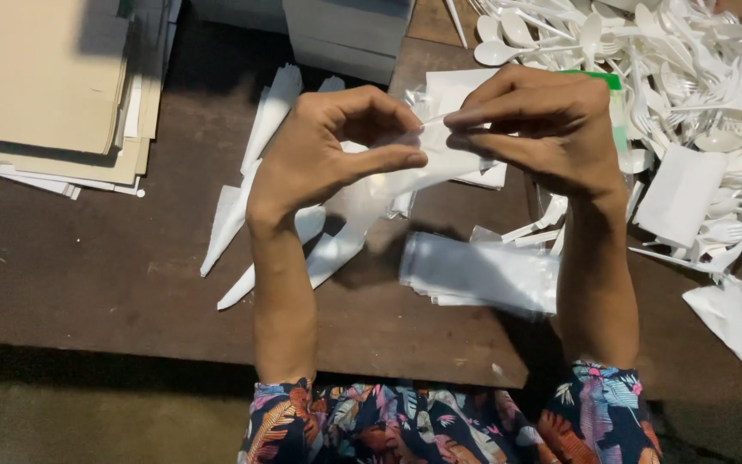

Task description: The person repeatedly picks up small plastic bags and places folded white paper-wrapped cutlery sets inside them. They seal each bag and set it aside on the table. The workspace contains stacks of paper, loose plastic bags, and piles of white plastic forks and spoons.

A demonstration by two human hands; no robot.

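- Both of my hands are raised over the desk at the centre of the frame, working one clear plastic sleeve between them.
- My left hand curls with thumb and forefinger pressed together on the left part of the sleeve.
- My right hand pinches the sleeve's upper edge, fingertips almost meeting those of the left.
- Something thin and white shows inside the sleeve; I cannot tell what it is.
- Below the hands, at centre right, lies a stack of flat white packets.
- To the left of my left wrist lie several filled sleeves, fanned out.
- Upper right holds a heap of white plastic spoons and forks, with folded white napkins at its edge.
- Upper left holds a pile of tan cardboard sheets.
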